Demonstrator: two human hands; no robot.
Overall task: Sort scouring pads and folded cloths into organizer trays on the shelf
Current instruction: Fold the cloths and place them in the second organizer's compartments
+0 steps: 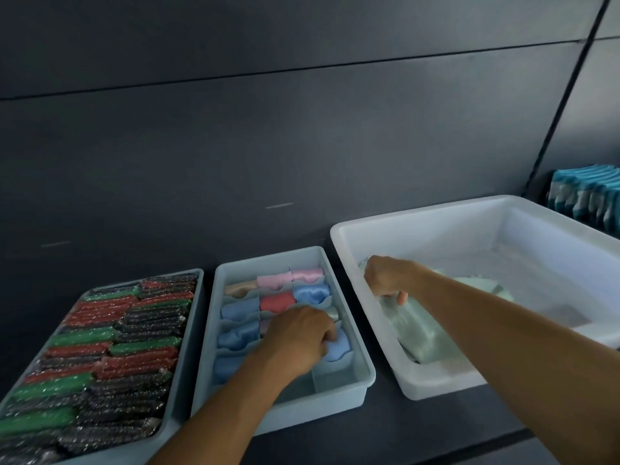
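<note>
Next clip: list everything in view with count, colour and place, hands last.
Pad tray: one, pale blue-grey, left on the shelf.
Scouring pads: dozens, green, red and dark glittery, packed in rows in the pad tray.
Divided tray: one, pale blue-grey, middle.
Folded cloths: about ten showing, mostly blue, also pink, red and beige, in its compartments; some are hidden by the hand.
White tub: one, right.
Pale green cloths: count unclear, in the tub.
Teal stack: one, far right edge, blurred.
Shelf: one, dark.
Left hand: in the divided tray, fingers curled on a blue cloth.
Right hand: in the tub, grips a pale green cloth.
</note>
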